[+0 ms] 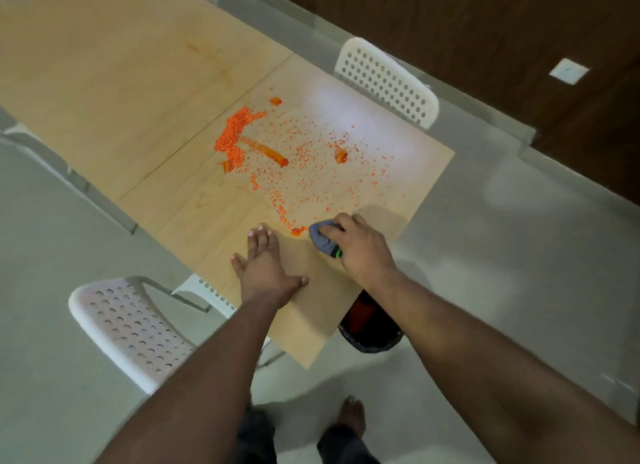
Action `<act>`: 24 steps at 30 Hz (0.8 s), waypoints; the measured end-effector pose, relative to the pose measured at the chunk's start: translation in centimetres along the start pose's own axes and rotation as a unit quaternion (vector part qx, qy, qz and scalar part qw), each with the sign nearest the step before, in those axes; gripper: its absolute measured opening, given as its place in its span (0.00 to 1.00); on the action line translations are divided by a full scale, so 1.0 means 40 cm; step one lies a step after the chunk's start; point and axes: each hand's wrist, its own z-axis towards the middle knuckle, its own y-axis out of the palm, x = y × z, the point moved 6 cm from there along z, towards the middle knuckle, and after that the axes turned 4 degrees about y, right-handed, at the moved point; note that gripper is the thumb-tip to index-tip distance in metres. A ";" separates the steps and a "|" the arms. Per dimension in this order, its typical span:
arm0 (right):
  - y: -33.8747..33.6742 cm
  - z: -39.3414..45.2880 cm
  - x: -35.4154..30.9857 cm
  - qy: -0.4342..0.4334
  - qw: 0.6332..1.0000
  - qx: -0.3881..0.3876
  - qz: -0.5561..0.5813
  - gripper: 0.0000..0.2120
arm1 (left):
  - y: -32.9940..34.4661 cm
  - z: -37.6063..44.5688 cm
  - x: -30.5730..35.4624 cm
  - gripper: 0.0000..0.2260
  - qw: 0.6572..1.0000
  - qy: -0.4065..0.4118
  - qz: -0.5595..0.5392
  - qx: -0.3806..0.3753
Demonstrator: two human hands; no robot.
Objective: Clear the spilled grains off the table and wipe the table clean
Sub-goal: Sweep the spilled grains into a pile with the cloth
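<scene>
Many orange grains (pixel 298 152) scattered over the near end of the wooden table (pixel 194 207); densest heap at far left, a thin trail running toward the near edge. Right hand (pixel 360 245) grips a grey cloth (pixel 320 237), fingers curled over it, pressed to the table just beside a small grain pile (pixel 298 230). Cloth's long axis runs diagonally, far-left to near-right. Left hand (pixel 266 266) lies flat, fingers straight, slightly spread. Dark bin (pixel 372 328) below table corner; two white perforated chairs (pixel 388 79), (pixel 131 328) flank the table.

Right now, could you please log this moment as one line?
left hand flat on table | right hand grips cloth | cloth at small grain pile; grains mostly uncleared | bin below table edge
</scene>
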 end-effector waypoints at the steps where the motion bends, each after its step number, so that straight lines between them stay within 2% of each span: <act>1: -0.011 0.033 0.016 -0.004 1.000 0.003 -0.003 0.26 | 0.004 0.000 0.004 0.59 1.000 -0.010 -0.005 0.000; 5: -0.042 0.096 0.039 -0.005 1.000 0.009 0.005 0.24 | 0.000 0.001 0.010 0.59 0.999 -0.031 0.001 -0.010; 9: -0.039 -0.008 0.053 -0.050 0.999 0.012 0.003 0.23 | -0.001 0.003 0.016 0.60 0.999 -0.050 -0.017 -0.013; 14: -0.008 -0.102 0.143 -0.093 0.994 -0.042 -0.037 0.28 | -0.003 0.012 0.064 0.57 0.995 -0.097 -0.020 -0.035; 16: -0.014 -0.053 0.168 -0.098 0.993 -0.047 -0.046 0.28 | 0.005 0.026 0.103 0.56 0.991 -0.121 -0.051 -0.027; 21: -0.047 0.127 0.166 -0.091 0.994 -0.034 -0.043 0.23 | 0.027 0.034 0.144 0.69 0.980 -0.184 -0.078 0.018; 24: -0.077 0.217 0.152 -0.110 0.992 -0.042 -0.051 0.24 | 0.032 0.028 0.167 0.71 0.975 -0.203 -0.078 0.034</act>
